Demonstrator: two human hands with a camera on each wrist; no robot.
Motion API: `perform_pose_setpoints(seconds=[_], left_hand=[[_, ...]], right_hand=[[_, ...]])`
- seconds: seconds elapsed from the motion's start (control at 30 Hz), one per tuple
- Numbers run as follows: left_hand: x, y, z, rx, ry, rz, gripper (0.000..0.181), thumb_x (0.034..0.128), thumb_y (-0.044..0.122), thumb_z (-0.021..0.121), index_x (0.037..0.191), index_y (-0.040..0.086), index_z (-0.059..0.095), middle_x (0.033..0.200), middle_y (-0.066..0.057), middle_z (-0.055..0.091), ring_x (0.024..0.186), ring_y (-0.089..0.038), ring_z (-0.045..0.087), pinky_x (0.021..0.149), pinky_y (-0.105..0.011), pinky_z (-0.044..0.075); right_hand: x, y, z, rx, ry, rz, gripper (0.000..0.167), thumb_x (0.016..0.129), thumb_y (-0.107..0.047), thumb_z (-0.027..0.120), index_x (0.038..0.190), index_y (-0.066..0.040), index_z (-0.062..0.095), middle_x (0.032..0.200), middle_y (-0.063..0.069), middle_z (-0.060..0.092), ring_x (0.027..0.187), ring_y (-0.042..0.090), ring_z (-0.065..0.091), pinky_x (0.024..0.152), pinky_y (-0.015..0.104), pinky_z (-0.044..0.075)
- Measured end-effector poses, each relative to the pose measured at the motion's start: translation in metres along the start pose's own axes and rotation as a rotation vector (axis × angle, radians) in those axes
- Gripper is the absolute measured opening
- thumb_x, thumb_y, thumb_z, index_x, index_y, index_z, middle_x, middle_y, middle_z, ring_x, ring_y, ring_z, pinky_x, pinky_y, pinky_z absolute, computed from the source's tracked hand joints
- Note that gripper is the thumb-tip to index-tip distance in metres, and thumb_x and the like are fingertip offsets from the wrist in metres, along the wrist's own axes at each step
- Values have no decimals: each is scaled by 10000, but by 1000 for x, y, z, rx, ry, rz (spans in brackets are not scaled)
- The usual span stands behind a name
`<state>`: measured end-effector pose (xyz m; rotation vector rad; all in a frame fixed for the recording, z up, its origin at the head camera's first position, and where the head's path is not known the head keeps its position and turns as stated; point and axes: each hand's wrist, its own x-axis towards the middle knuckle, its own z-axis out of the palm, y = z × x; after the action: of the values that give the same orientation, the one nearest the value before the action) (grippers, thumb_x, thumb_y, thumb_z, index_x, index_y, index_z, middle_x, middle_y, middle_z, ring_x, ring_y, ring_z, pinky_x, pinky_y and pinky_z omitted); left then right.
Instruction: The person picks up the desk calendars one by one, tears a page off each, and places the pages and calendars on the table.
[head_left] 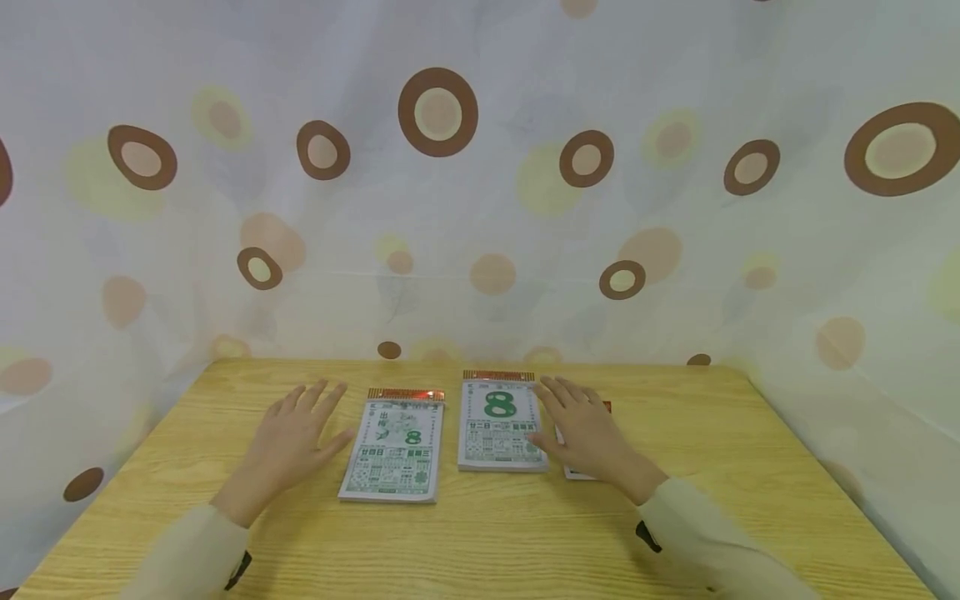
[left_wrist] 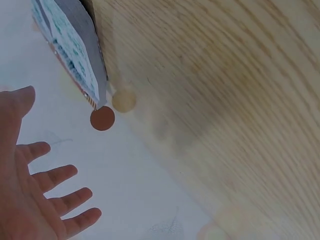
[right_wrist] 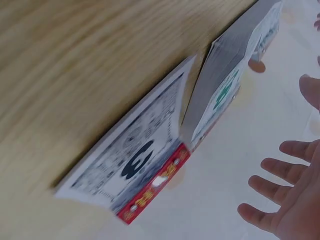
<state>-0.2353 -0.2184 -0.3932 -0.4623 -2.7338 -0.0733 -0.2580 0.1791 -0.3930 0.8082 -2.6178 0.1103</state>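
Note:
Three paper calendar pads lie on the wooden table. The left pad [head_left: 393, 450], printed in green with an 8, is just right of my left hand [head_left: 288, 442], whose fingers are spread and hold nothing. A middle pad [head_left: 501, 429] also bears a green 8. My right hand [head_left: 592, 437] hovers with spread fingers over a third, thinner pad, hiding most of it in the head view. In the right wrist view this thin pad [right_wrist: 137, 157] shows a dark 3 and a red strip, beside the thicker middle pad [right_wrist: 225, 85]; my palm [right_wrist: 300, 200] is empty.
The wood-grain table [head_left: 480, 542] reaches back to a pale curtain [head_left: 480, 208] with brown, yellow and peach circles. The curtain also encloses the left and right sides.

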Motion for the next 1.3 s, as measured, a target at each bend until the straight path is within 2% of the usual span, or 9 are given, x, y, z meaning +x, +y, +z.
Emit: perform_pose_setpoints(seconds=[0.2,0.43,0.73,0.87,1.1,1.3], left_hand=[[8,6,9,-21,-2,24,635,855,456,576,1367,120,407,1329,-194,474,1178,-434,448,913,-602,399],[17,11,20,-32,-2,48,618,840,442,604,1335,108,444,1264,-179,528,1139,-411,485,888,-588,419],[27,15,28,-60,-45,18,581,858,424,589,1325,105,457,1228,-150,554,1103,-367,512,869,-540,442],[34,14,29,-85,-77,-4,577,867,416,580,1332,101,446,1232,-153,552,1118,-363,504,889,-539,433],[46,7,32,-91,-86,-17,573,855,389,603,1323,94,454,1215,-158,564,1098,-373,517,859,-552,450],[54,0,33,-136,-129,-35,572,850,384,611,1323,104,452,1265,-161,538,1131,-389,490,912,-583,407]], right_hand=[[21,-21,4,31,-67,-43,646,848,-452,594,1340,-69,423,1358,130,459,1230,336,439,998,546,363],[45,-37,15,8,-135,-98,605,881,-449,546,1349,-87,417,1358,103,462,1229,302,447,999,523,368],[71,-57,27,27,-222,-118,570,909,-446,501,1360,-111,403,1359,66,466,1244,270,442,1029,498,359],[82,-64,31,25,-240,-124,552,901,-419,529,1351,-122,412,1343,59,481,1229,259,459,1017,478,385],[102,-73,38,-9,-273,-125,549,904,-440,515,1350,-135,414,1320,37,499,1190,229,493,1011,435,400],[116,-76,41,57,-307,-80,537,891,-393,561,1333,-119,426,1289,48,515,1146,224,520,988,421,422]])
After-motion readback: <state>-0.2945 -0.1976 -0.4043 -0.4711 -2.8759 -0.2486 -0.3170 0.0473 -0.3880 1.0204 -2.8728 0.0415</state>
